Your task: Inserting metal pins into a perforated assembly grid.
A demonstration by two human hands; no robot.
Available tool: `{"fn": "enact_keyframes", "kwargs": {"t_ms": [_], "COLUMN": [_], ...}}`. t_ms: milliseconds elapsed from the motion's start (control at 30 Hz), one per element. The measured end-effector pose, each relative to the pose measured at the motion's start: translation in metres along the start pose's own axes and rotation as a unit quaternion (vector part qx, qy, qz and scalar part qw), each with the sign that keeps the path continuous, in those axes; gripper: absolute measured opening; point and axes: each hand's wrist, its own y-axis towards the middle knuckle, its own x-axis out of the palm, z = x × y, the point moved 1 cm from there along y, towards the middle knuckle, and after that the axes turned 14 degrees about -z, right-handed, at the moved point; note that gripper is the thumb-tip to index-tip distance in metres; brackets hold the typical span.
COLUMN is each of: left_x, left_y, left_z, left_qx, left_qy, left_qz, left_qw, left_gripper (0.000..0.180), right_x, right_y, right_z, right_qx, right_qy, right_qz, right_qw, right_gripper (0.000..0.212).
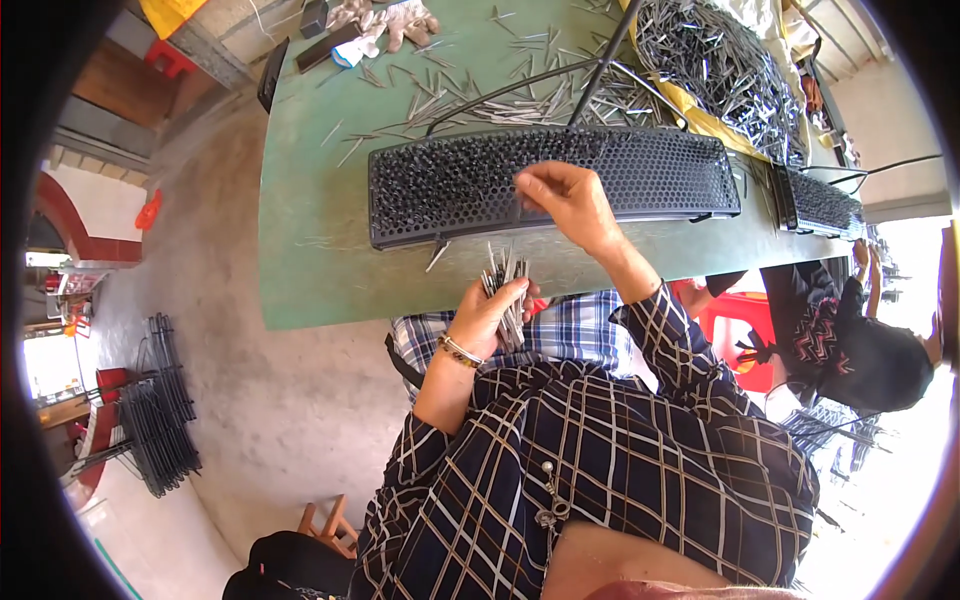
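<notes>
My left hand [476, 320] is closed round a bundle of thin metal rods [508, 285], held upright just off the near edge of the table. Above the long black perforated rack [660, 175], my right hand [578, 203] is pinched, thumb against fingertips, near the middle of the holes. Whatever sits between those fingertips is too small to make out. The rack's left part has many holes filled with dark rod ends, while the holes on the right show bare. A thin metal frame rises behind it.
Loose rods [530, 105] lie scattered on the green table [320, 230]. At the back right is a large heap of rods [715, 70] on yellow sheeting. Gloves [385, 25] lie at the far left. A co-worker [870, 350] sits at the right by another perforated rack [815, 203].
</notes>
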Motion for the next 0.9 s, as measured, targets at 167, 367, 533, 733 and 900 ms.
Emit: {"fn": "enact_keyframes", "kwargs": {"t_ms": [167,367,533,733,900], "left_x": [-0.004,-0.002,-0.001,-0.009,-0.008], "left_y": [0.007,0.005,0.003,0.004,0.005], "left_z": [0.005,0.007,0.008,0.008,0.010], "left_qx": [0.008,0.001,-0.013,0.018,0.033], "left_qy": [-0.009,-0.046,-0.059,-0.025,0.001], "left_qz": [0.006,0.024,0.019,-0.007,0.011], "left_qw": [1.000,0.999,0.998,0.999,0.999], "left_gripper": [0.024,0.018,0.015,0.025,0.024], "right_x": [0.013,0.018,0.019,0.020,0.014], "right_y": [0.020,0.029,0.033,0.022,-0.005], "right_z": [0.000,0.011,0.022,0.012,0.016], "right_qx": [-0.102,-0.146,-0.227,-0.224,-0.010], "right_qy": [-0.153,-0.247,-0.346,-0.332,-0.153], "right_qz": [0.079,0.085,0.059,0.077,-0.113], "right_qw": [0.980,0.954,0.908,0.913,0.982], "right_gripper": [0.018,0.015,0.016,0.018,0.033]}}
